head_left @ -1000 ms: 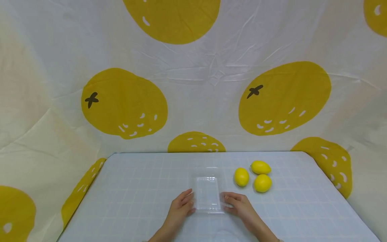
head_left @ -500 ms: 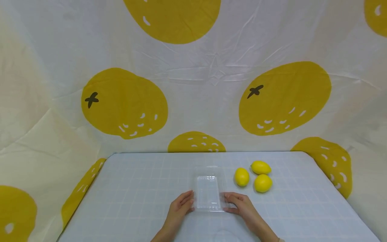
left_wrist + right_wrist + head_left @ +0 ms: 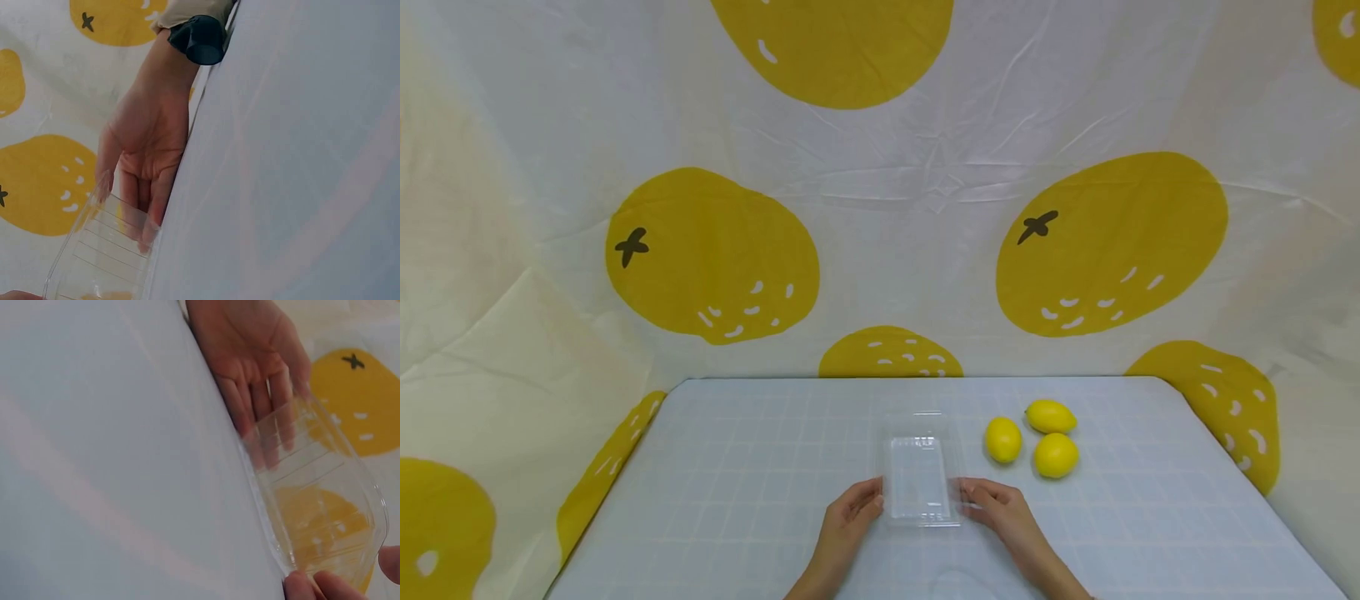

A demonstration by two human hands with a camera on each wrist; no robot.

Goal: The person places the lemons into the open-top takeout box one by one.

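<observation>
A clear rectangular plastic container (image 3: 917, 508) stands at the middle front of the table, with nothing in it. At its left side my left hand (image 3: 848, 521) holds the rim, the thumb at the rim and the fingers along the outer wall, as the left wrist view shows. My right hand (image 3: 1000, 512) holds the opposite side in the same way; its fingers (image 3: 269, 440) show through the ribbed clear wall. Just right of the container lie three lemons: one nearest it (image 3: 1003, 440), another farther back (image 3: 1051, 416), and a third in front of that (image 3: 1056, 455).
A pale blue checked cloth (image 3: 737, 475) covers the table. Behind it and at both sides hangs a white curtain (image 3: 910, 250) printed with large yellow fruit. Near the front edge, a faint curved outline of something clear (image 3: 962, 572) shows on the cloth.
The fingers of both hands have settled closer against the container's sides. The container has hardly shifted, and the lemons lie where they were. The head view has turned very slightly left.
</observation>
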